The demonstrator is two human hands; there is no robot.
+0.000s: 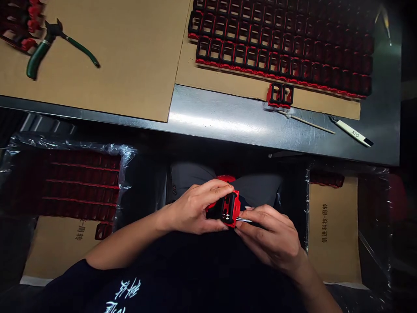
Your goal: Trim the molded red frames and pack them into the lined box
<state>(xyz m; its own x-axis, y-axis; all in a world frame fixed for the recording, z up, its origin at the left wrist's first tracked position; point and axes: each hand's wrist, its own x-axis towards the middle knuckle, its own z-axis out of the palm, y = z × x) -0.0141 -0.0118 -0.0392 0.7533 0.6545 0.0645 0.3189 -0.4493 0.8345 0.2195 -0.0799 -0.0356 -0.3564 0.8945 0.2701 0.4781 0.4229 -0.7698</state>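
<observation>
Above my lap, my left hand [198,208] is closed round a red and black plastic part [230,208], thumb and fingers on opposite sides of it. My right hand [273,232] pinches a thin metal tool [244,219], whose visible length lies against the right side of the part. The tool's far end is hidden by the part and fingers. Behind the held part, between my legs, a larger red object [226,178] shows partly.
Rows of red and black parts [250,56] fill the table's back right, with two parts [280,94] in front. Nearby lie a thin stick [312,124] and a white-handled tool [353,132]. Green-handled cutters [41,56] rest on cardboard [130,56]. Plastic-lined bins flank my legs.
</observation>
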